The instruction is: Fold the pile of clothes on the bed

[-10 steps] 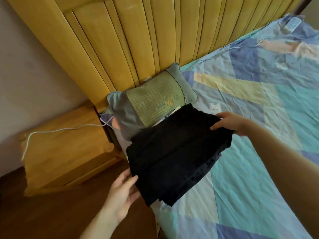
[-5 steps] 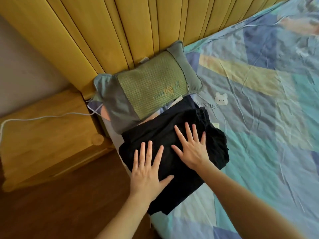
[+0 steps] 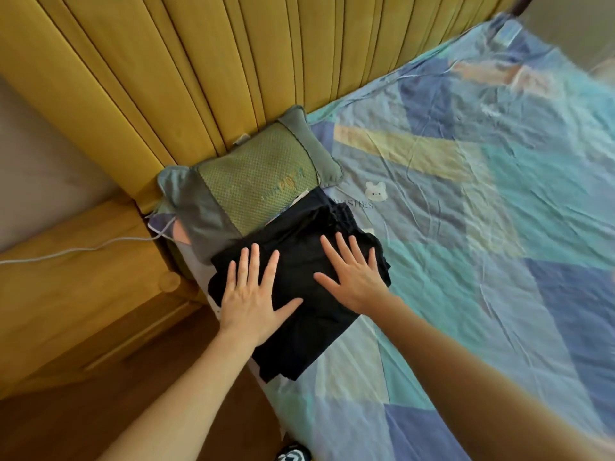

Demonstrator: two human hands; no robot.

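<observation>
The bed, under a patchwork sheet of blue, teal and yellow, fills the right and centre of the frame, with a yellow slatted headboard across the top. A wooden nightstand sits at the left, a white cable trailing over it. A green and grey pillow leans at the head of the bed, left of centre.

Just below the pillow, at the bed's near edge, lies the black garment, folded into a compact, layered rectangle; its upper corner touches the pillow. Both hands lie flat on it with fingers straight and spread, gripping nothing: the left hand on its left part, the right hand on its right part.

Judging by this, the garment looks folded and is being pressed smooth, so this 1 piece seems nearly done. No other clothes show in the frame, so how much of the pile is left cannot be told.
</observation>
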